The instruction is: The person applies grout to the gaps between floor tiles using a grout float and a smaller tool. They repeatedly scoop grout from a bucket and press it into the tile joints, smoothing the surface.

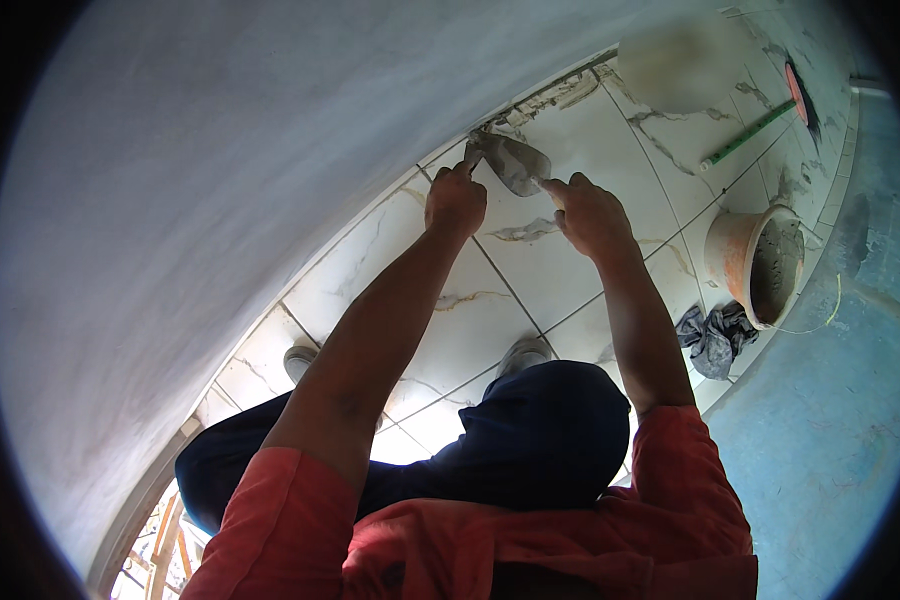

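Note:
My right hand (592, 214) is closed round the handle of a trowel (518, 165). Its broad grey blade points left, close above the white marbled tiles (530, 240) near the foot of the wall. My left hand (457, 203) is closed on a small grey flat-bladed tool (473, 154), partly hidden by my fingers. That tool's tip is beside or against the trowel blade; I cannot tell whether they touch. Just beyond, rough grey mortar (560, 93) lies along the strip where the floor meets the wall.
At the right stands an orange-stained bucket (728, 255) with grey mortar inside. Crumpled dark plastic or cloth (715, 340) lies beside it. A green pole (748, 135) with a pink head rests farther back. The pale wall (220, 180) curves along the left; a blue surface (810, 410) runs along the right.

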`<state>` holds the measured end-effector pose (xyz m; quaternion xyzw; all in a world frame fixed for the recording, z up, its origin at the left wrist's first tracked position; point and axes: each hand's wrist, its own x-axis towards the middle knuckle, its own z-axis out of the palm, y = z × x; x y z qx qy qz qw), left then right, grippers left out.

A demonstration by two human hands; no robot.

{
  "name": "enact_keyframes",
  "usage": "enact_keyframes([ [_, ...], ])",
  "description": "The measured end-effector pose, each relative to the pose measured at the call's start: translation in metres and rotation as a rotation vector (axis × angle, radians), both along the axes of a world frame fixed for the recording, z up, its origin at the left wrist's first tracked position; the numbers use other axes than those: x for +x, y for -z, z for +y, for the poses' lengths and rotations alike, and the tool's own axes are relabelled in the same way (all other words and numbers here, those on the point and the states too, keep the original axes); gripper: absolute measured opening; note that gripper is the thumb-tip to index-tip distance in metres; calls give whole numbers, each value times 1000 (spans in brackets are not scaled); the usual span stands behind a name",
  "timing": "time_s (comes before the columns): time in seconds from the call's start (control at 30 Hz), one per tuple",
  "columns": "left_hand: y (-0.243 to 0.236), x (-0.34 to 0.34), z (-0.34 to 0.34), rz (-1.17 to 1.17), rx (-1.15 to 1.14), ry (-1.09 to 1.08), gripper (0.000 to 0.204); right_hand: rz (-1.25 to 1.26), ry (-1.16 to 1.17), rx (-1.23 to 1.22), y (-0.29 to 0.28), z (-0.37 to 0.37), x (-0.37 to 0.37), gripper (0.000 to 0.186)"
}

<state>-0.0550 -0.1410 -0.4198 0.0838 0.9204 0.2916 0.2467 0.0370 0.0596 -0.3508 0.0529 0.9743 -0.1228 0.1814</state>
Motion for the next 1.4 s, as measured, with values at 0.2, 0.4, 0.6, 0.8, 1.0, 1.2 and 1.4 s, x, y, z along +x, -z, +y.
enact_keyframes([
  [0.2, 16, -10, 10, 12, -6, -40, 40, 51, -45, 61, -9, 10, 3, 43],
  [0.4, 37, -11, 12, 12, -46, -64, 37, 36, -25, 94, -23, 16, 2, 42],
  [0.6, 30, -3, 23, 32, -75, -37, 34, 62, -77, 131, 5, 27, -2, 43],
  [0.8, 43, -10, -10, 123, -110, 22, 36, 81, -143, 170, 13, 15, -20, 44],
  [1.0, 5, -2, -6, 17, -59, -42, 39, 91, -63, 183, -5, 21, -4, 40],
  [1.2, 15, -4, -28, 55, -99, -37, 39, 134, -128, 99, 7, 8, -6, 42],
  [1.4, -5, 7, -41, -5, -80, -83, 42, 121, -92, 126, 9, 14, -7, 45],
])
